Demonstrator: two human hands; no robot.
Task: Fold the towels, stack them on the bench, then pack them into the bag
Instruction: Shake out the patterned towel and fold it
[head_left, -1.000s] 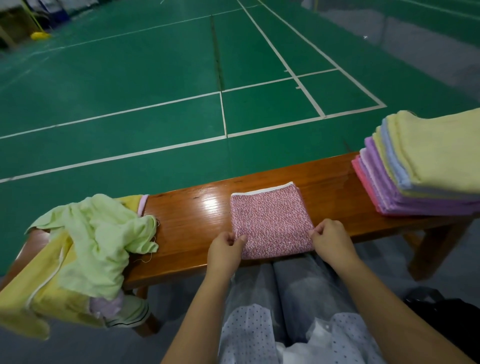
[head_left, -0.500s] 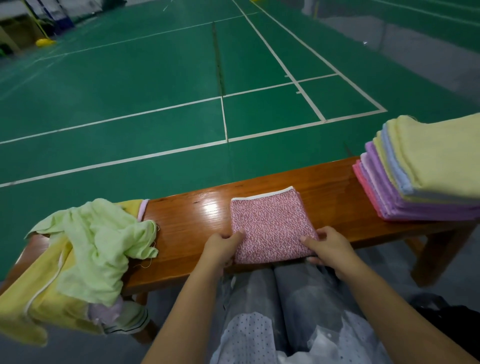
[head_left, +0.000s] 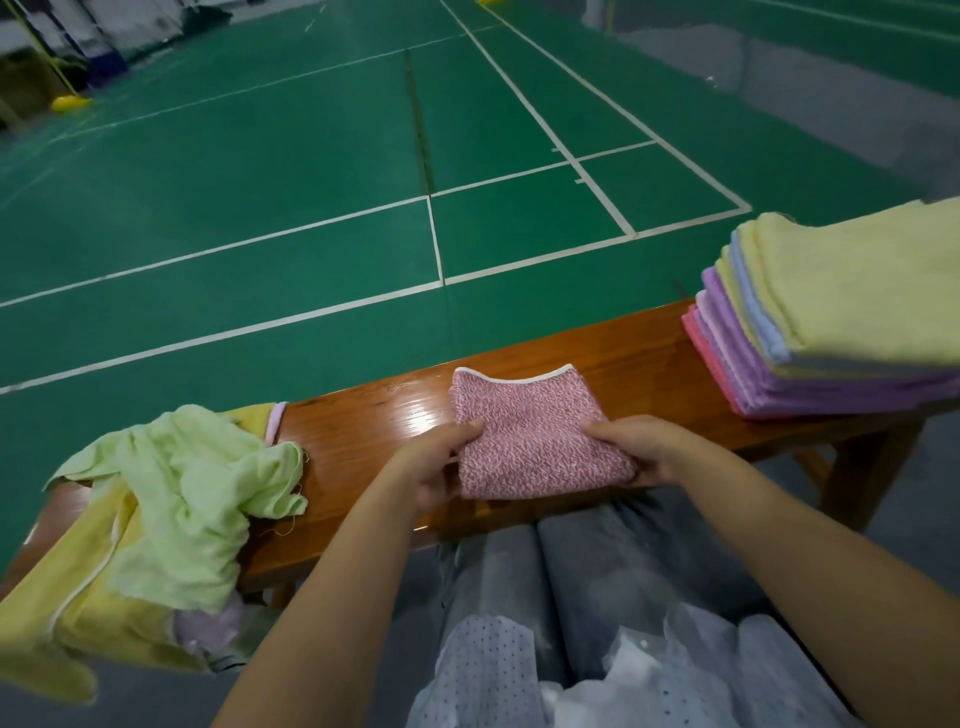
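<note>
A folded pink speckled towel (head_left: 530, 431) with a white edge is lifted at its near end over the wooden bench (head_left: 363, 431). My left hand (head_left: 436, 462) grips its left side, thumb on top. My right hand (head_left: 644, 447) grips its right side the same way. A stack of several folded towels (head_left: 831, 322), yellow on top with blue, purple and pink below, stands on the bench's right end. A loose heap of unfolded towels (head_left: 171, 488), light green over yellow, lies on the left end and hangs over the front edge. The bag is not clearly visible.
A green sports court floor (head_left: 311, 182) with white lines stretches beyond the bench. My knees in grey trousers (head_left: 545, 571) sit against the bench's near edge. Bare wood shows between the heap and the pink towel.
Both hands slid from the towel's near corners to its sides and took hold; the towel's near end has risen off the bench. The camera tilted slightly.
</note>
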